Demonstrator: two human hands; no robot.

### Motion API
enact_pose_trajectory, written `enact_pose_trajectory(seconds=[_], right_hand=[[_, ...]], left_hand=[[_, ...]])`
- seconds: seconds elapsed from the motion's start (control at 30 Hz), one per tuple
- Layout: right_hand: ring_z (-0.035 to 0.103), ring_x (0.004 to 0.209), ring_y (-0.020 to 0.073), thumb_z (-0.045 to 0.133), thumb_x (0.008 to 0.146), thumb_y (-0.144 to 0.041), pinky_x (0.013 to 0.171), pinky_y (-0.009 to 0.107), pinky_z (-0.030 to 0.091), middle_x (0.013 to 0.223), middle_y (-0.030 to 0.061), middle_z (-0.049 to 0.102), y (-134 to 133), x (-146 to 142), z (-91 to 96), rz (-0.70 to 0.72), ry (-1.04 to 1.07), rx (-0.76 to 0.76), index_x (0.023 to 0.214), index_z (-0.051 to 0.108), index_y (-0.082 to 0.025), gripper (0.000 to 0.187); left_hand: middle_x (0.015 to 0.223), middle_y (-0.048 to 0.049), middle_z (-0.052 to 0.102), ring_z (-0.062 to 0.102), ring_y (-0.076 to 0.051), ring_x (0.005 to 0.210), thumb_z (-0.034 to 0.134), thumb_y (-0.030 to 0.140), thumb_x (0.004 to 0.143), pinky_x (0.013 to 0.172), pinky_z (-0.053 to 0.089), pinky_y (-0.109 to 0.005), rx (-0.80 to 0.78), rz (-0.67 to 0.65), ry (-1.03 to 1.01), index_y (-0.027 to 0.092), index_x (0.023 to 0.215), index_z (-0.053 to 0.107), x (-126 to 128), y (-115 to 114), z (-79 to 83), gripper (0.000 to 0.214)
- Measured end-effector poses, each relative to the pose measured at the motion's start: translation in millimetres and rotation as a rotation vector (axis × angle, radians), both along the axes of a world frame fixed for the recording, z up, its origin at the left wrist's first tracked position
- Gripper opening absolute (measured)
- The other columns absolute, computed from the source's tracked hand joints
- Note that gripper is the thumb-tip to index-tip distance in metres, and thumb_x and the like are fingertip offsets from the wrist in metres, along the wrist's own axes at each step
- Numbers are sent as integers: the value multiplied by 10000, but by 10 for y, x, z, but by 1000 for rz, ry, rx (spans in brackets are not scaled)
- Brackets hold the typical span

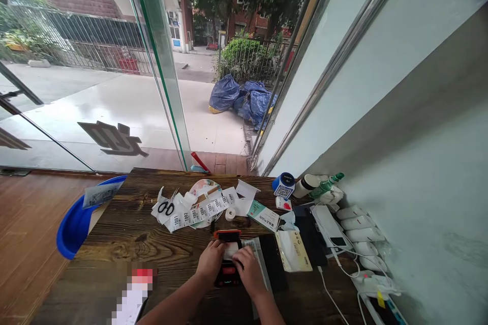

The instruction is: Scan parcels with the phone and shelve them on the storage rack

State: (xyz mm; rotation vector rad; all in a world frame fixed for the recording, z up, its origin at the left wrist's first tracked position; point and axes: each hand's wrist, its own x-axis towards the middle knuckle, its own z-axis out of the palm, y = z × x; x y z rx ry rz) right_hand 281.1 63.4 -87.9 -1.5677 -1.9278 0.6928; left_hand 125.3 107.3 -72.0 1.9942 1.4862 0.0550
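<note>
A small black device with an orange-edged lid [229, 278] is on the desk [122, 233], in front of the person and between the two hands. Its lid stands raised at the far side, and a white piece [231, 250] sits in the open compartment, partly covered by fingers. The left hand [211, 261] is at the device's left side, its fingers close together and reaching over the edge by the white piece. The right hand [247, 266] is at the right side, its fingers bent inward over the compartment. How firmly either hand grips, or whether it has hold of the white piece, I cannot tell.

Just right of the device are a dark mat [273, 262] and a yellow tissue pack [303, 256], white tissue showing on its top. Beyond the device stands a small white roll [230, 214], with a strip of numbered labels [206, 210] and black-handled scissors [166, 207] to its left. A green-and-white carton [264, 215] lies to the right; its contents are not visible. Farther right, a white bottle [305, 187] and a green bottle [327, 186] stand by the wall, near several white rolls [360, 235]. Off the desk's left side, a blue bin [67, 233] has a printed packet [101, 194] across its rim. Outside the doorway, tied-up blue bags [225, 92] lie on the paving, their contents hidden.
</note>
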Motion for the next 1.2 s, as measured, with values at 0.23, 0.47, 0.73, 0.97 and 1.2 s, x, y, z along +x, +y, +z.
enact_pose_trajectory(seconds=[0.23,0.47,0.73,0.97,1.2], right_hand=[[585,942,196,572,817,45,829,392,523,914,9,640,-179,35,-91,62,50,54,907,635,-150,224],[595,988,207,521,840,54,880,437,526,981,23,647,-237,75,-247,68,82,118,1014,618,-163,295],[595,913,197,542,843,23,776,376,546,884,10,638,-186,27,-237,23,18,151,944,631,-162,229],[599,858,177,562,848,0,727,333,547,805,-5,620,-166,4,-159,13,-82,127,841,625,-143,156],[600,842,173,570,852,-21,715,326,544,767,-11,610,-130,-19,-108,13,-169,127,752,604,-135,155]], left_hand=[[1305,-58,543,492,-199,1191,484,123,789,996,378,-275,-21,0,26,198,1252,542,22,27,-33,473],[1211,-54,610,534,-206,1148,488,116,756,964,400,-284,-58,17,109,222,1163,611,106,66,52,438],[1249,-29,580,554,-182,1118,529,115,734,912,411,-243,-47,67,119,252,1168,592,133,35,35,460],[1232,-7,580,567,-177,1088,538,92,729,866,420,-244,-35,101,130,266,1147,583,141,-11,6,455],[1264,-12,569,524,-178,1150,516,117,770,947,389,-253,-25,74,127,262,1192,576,115,-14,50,451]])
